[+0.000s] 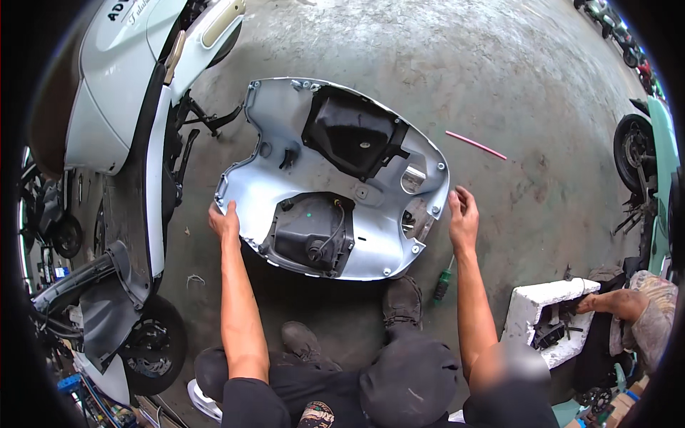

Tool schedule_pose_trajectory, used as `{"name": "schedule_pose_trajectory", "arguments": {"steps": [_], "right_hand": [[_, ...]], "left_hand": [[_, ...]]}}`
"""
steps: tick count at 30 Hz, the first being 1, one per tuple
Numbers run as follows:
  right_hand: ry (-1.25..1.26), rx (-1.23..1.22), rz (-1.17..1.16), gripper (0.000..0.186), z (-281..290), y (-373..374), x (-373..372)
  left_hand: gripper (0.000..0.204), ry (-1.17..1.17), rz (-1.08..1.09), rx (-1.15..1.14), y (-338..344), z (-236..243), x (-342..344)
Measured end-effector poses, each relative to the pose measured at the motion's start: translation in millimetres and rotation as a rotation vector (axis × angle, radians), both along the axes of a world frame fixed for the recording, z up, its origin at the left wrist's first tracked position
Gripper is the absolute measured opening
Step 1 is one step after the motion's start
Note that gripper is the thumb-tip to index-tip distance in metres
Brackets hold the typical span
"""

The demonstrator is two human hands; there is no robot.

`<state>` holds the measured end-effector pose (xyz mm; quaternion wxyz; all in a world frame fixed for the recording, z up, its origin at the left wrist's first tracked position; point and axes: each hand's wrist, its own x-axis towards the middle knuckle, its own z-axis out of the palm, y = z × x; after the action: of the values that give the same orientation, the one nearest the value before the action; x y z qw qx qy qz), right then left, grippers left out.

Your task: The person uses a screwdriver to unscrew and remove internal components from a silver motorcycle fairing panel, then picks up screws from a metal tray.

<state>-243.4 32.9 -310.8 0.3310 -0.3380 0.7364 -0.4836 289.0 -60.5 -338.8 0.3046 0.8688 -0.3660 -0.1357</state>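
A silver-grey scooter body panel (250,203), inner side up, is in front of me with two black housings fixed in it. The far housing (353,132) is a smooth box shape; the near housing (303,232) has a cable and a round socket. My left hand (225,222) grips the panel's left edge, thumb on top and fingers mostly hidden beneath. Just off the panel's right end is my right hand (464,221), its fingers loosely bent and apart with nothing visible in them. Below it, a screwdriver (443,284) with a green handle lies on the floor.
A white scooter (118,93) stands along the left side, its front wheel (153,349) nearby. On the concrete floor lies a pink rod (476,145). At the lower right, another person's hand (589,303) reaches into a white foam box (524,307) of parts. A mint-green scooter (663,153) stands far right.
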Motion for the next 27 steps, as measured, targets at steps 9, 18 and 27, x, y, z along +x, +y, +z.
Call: {"name": "schedule_pose_trajectory", "arguments": {"steps": [9,18,27], "right_hand": [[0.110,0.104,-0.156,0.049,-10,-77,-2],[-0.142,-0.613,-0.199,0.043,71,-26,-67],[0.765,-1.030,-0.183,0.011,403,-67,-50]], "left_hand": [[0.041,1.007,0.314,-0.155,10,-9,-58],[0.038,1.168,-0.145,-0.625,-8,121,-111],[0.101,-0.552,-0.414,-1.591,26,365,-169]]}}
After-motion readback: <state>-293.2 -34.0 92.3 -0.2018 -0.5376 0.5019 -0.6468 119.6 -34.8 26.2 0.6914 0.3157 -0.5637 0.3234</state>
